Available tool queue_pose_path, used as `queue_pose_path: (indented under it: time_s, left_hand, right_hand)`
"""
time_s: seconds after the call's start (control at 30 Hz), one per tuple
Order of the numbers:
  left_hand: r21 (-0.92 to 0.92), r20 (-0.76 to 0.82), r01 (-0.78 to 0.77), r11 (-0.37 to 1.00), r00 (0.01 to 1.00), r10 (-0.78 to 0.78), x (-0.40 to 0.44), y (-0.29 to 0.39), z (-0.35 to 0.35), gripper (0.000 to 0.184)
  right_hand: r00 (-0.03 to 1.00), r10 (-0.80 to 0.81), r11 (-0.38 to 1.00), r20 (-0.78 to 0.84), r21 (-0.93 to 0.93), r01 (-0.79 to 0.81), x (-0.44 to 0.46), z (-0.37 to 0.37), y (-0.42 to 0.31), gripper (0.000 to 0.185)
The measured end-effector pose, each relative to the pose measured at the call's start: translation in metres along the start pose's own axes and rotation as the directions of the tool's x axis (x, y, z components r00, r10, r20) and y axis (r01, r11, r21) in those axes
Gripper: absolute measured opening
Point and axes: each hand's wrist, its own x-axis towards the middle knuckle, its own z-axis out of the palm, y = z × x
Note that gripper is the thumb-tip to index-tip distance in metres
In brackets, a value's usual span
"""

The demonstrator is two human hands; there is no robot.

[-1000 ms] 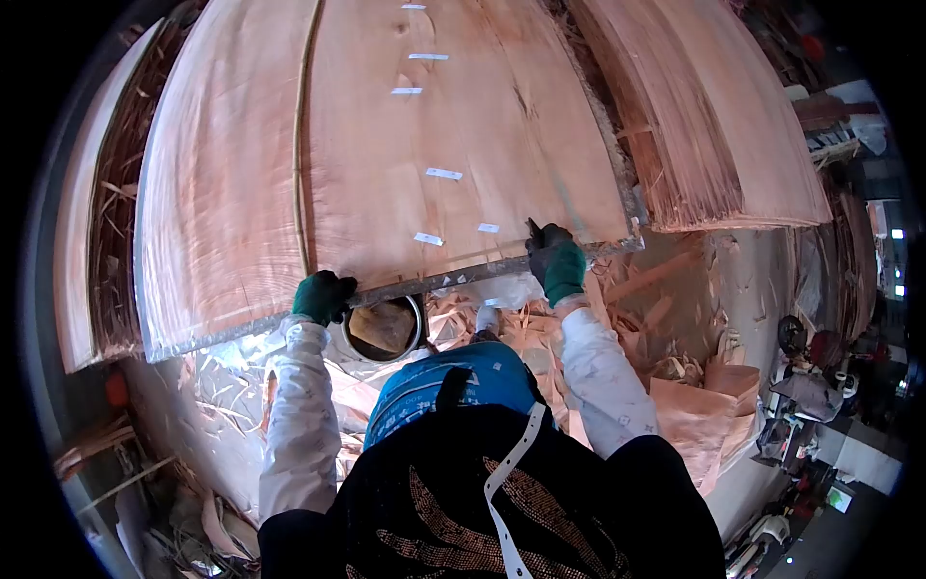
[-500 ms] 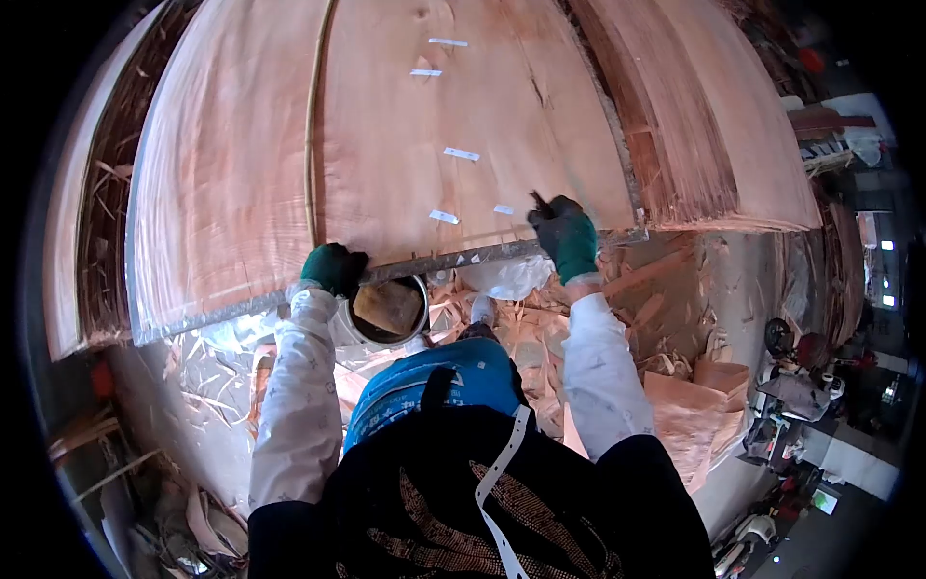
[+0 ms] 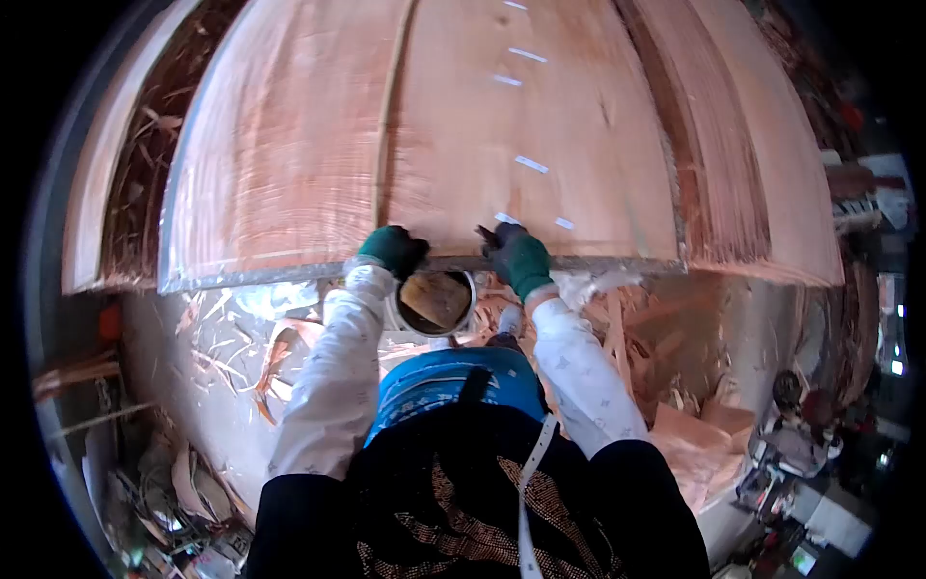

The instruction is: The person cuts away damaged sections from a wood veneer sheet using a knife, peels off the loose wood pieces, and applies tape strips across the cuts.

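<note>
A large sheet of wood veneer lies on a table-like stack in front of me, with a thin strip running lengthwise across it. Several short white tape pieces mark the sheet right of that strip. At the near edge, my left hand, in a green and black glove, rests with its fingers curled; what they hold, if anything, is hidden. My right hand, gloved alike, is at the same edge beside a tape piece. Its fingers are bent together, a narrow dark tip sticking out; their contents are unclear.
Below the edge, between my arms, stands a round bucket with a tan block inside. Wood scraps litter the floor. More veneer lies to the right, and parked vehicles stand beyond.
My right hand has moved left along the near edge, closer to my left hand. The view has shifted, so the sheet and strip appear further right. My left hand stays near the strip's end.
</note>
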Motion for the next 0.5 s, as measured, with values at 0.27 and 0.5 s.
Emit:
queue_pose_path:
  time_s: [0.27, 0.5]
  left_hand:
    - [-0.388, 0.047, 0.344, 0.855, 0.934, -0.354, -0.025, 0.022, -0.040, 0.038]
    - [-0.620, -0.099, 0.332, 0.710, 0.865, -0.492, -0.040, 0.033, -0.017, 0.037]
  right_hand:
    - [0.993, -0.043, 0.998, 0.113, -0.046, 0.048, 0.010, 0.010, -0.056, 0.025]
    - [0.969, 0.058, 0.983, 0.239, -0.181, -0.014, 0.024, 0.011, -0.067, 0.031]
